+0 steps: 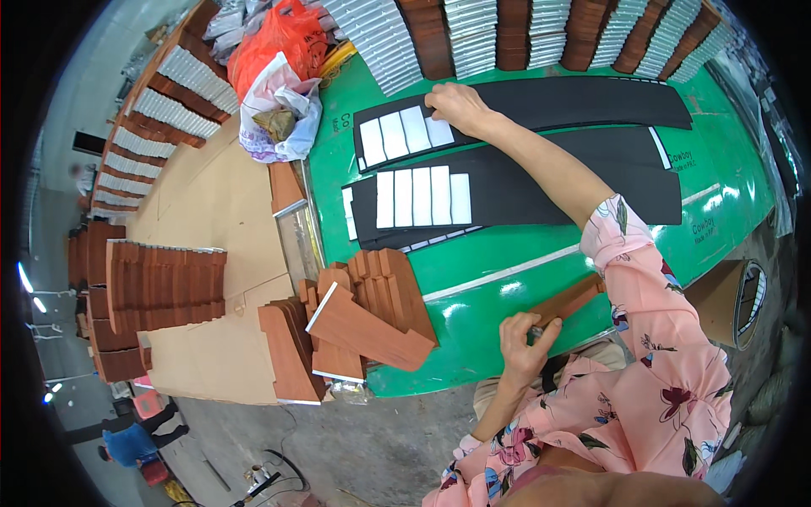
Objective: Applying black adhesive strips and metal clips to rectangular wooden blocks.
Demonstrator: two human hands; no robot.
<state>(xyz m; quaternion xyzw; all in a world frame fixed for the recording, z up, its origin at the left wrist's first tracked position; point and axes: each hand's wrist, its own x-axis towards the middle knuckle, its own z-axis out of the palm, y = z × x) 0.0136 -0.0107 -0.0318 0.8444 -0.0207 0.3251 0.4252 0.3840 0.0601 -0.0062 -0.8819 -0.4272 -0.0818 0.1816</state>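
Note:
My right hand (460,110) reaches across to the far black strip (574,101), fingers pinched at the top edge of a white rectangular piece (438,131) in a row of several. A nearer black strip (541,182) carries another row of white pieces (421,197). Close to my body, my left hand (524,346) is closed around one end of a narrow brown panel (570,300). Something small and dark shows between its fingers, too small to name. The fingertips of my right hand are partly hidden.
A green tabletop (473,313) lies under the strips. Stacked brown panels (380,287) stand at its left edge, more (169,287) on the cardboard (228,338). Rows of brown and silver-edged pieces (473,38) line the back. Plastic bags (279,110) sit far left; a cardboard tube (726,300) stands right.

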